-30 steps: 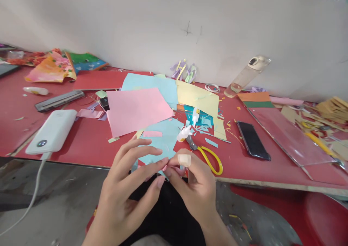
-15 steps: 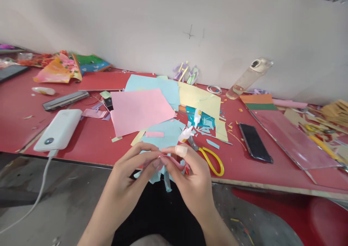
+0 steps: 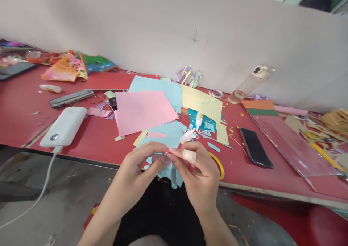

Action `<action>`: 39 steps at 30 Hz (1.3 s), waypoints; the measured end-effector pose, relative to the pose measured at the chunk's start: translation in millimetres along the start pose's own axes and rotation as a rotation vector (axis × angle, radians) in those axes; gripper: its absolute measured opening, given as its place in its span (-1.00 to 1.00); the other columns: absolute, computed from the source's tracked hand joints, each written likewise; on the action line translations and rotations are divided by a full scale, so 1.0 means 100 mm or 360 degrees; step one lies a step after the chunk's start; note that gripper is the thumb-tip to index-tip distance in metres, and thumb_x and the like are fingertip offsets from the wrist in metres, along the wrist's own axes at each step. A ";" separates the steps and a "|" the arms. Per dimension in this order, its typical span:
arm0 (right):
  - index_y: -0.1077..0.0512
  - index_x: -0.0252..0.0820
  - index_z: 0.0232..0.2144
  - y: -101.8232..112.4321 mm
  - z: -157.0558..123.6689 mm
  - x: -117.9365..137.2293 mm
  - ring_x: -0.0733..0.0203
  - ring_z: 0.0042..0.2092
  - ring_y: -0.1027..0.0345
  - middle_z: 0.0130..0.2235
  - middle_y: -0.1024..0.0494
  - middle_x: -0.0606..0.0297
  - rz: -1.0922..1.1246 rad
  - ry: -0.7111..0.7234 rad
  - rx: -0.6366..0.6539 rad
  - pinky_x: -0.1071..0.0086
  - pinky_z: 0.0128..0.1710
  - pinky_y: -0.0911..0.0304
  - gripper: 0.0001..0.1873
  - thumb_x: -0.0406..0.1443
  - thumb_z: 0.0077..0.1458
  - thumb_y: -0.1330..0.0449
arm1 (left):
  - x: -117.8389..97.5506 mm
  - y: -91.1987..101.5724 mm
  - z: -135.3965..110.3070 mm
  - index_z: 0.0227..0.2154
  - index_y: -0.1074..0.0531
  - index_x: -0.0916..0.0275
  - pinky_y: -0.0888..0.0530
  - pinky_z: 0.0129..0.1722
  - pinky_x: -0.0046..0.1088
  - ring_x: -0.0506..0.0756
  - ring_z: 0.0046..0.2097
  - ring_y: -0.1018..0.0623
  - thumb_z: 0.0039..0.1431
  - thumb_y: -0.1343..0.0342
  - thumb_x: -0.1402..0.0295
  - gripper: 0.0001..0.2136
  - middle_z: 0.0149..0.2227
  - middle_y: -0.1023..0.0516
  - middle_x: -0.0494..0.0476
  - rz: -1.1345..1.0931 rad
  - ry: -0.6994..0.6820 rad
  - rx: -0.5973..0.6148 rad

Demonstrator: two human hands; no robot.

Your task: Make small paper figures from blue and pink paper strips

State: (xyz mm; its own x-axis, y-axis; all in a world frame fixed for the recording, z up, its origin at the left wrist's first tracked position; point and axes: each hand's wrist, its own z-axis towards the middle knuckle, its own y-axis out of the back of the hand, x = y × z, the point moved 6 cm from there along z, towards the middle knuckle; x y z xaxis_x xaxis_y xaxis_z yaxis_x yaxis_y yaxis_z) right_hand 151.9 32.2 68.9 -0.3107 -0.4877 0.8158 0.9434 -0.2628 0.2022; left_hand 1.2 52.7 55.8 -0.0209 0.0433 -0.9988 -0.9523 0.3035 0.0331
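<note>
My left hand (image 3: 136,173) and my right hand (image 3: 199,175) meet fingertip to fingertip over the front edge of the red table (image 3: 89,139). Both pinch a small light-blue and pink paper piece (image 3: 170,169), whose cut blue strips hang below the fingers. A beige plaster wraps one finger of my right hand. Just behind the hands lie a light-blue sheet (image 3: 168,133), a small white glue bottle (image 3: 188,135) and yellow-handled scissors (image 3: 219,164), partly hidden by my right hand.
Pink (image 3: 143,110), blue and yellow (image 3: 202,101) sheets lie mid-table among paper scraps. A white power bank (image 3: 63,127) with a cable sits at the left, a black phone (image 3: 255,147) at the right. A clear bottle (image 3: 248,83) leans on the white wall.
My left fingers have curled in from spread to a pinch on the paper. Both hands have shifted slightly right, and the blue strips now hang below them.
</note>
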 end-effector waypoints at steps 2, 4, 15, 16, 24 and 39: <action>-0.67 0.12 -0.12 -0.01 0.00 -0.02 0.28 -0.36 -0.40 -0.32 -0.47 0.34 0.0023 -0.0053 -0.0009 0.40 -0.44 -0.37 -0.65 -0.47 0.17 -0.36 | 0.00 -0.01 -0.01 -0.21 -0.59 0.14 -0.51 -0.18 -0.37 0.13 -0.15 -0.54 0.37 -0.10 0.31 -0.84 -0.22 -0.57 0.11 0.0036 0.0038 0.0001; -0.68 0.09 -0.16 -0.01 0.00 -0.05 0.28 -0.37 -0.40 -0.33 -0.47 0.33 0.0054 -0.0158 -0.0013 0.40 -0.44 -0.38 -0.71 -0.43 0.17 -0.36 | 0.02 -0.01 -0.01 -0.23 -0.58 0.15 -0.51 -0.22 -0.38 0.12 -0.19 -0.53 0.37 -0.09 0.30 -0.84 -0.26 -0.57 0.10 0.0083 0.0054 -0.0016; -0.65 -0.07 -0.35 -0.06 0.00 -0.21 0.18 -0.25 -0.54 -0.30 -0.59 0.30 0.0339 -0.0728 0.0110 0.41 -0.28 -0.53 -1.00 -0.29 0.12 -0.40 | 0.08 0.07 -0.02 -0.20 -0.58 0.16 -0.49 -0.30 -0.43 0.11 -0.22 -0.55 0.33 -0.16 0.25 -0.85 -0.29 -0.60 0.09 0.0180 0.0053 -0.0188; -0.65 -0.07 -0.35 -0.05 0.00 -0.20 0.19 -0.24 -0.54 -0.30 -0.60 0.30 0.0317 -0.0706 0.0109 0.42 -0.28 -0.52 -0.99 -0.29 0.13 -0.40 | 0.06 0.07 -0.02 -0.21 -0.59 0.16 -0.48 -0.29 -0.43 0.11 -0.24 -0.55 0.33 -0.17 0.24 -0.85 -0.31 -0.61 0.08 0.0186 0.0066 -0.0186; -0.60 -0.09 -0.37 -0.02 -0.03 -0.18 0.18 -0.24 -0.56 -0.32 -0.63 0.29 0.0284 -0.0618 0.0041 0.43 -0.27 -0.52 -0.96 -0.31 0.16 -0.36 | 0.06 0.05 0.01 -0.23 -0.61 0.17 -0.53 -0.28 -0.39 0.14 -0.23 -0.57 0.31 -0.20 0.21 -0.83 -0.26 -0.64 0.13 0.0107 0.0090 -0.0128; -0.58 -0.11 -0.37 -0.10 -0.12 -0.21 0.24 -0.30 -0.51 -0.32 -0.58 0.32 0.0395 -0.0734 -0.0108 0.44 -0.31 -0.48 -0.93 -0.28 0.15 -0.37 | 0.13 -0.05 -0.03 -0.17 -0.51 0.18 -0.43 -0.40 -0.46 0.06 -0.33 -0.49 0.42 -0.03 0.18 -0.78 -0.33 -0.53 0.08 0.0004 0.0096 -0.0109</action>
State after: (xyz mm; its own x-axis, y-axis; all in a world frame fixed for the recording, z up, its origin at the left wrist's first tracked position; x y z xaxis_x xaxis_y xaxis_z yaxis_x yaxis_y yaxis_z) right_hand 147.9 35.4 43.3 0.0187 -0.1291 0.9915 0.9678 -0.2466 -0.0503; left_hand 4.7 48.9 42.5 -0.0398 -0.0142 -0.9991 -0.9707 0.2375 0.0353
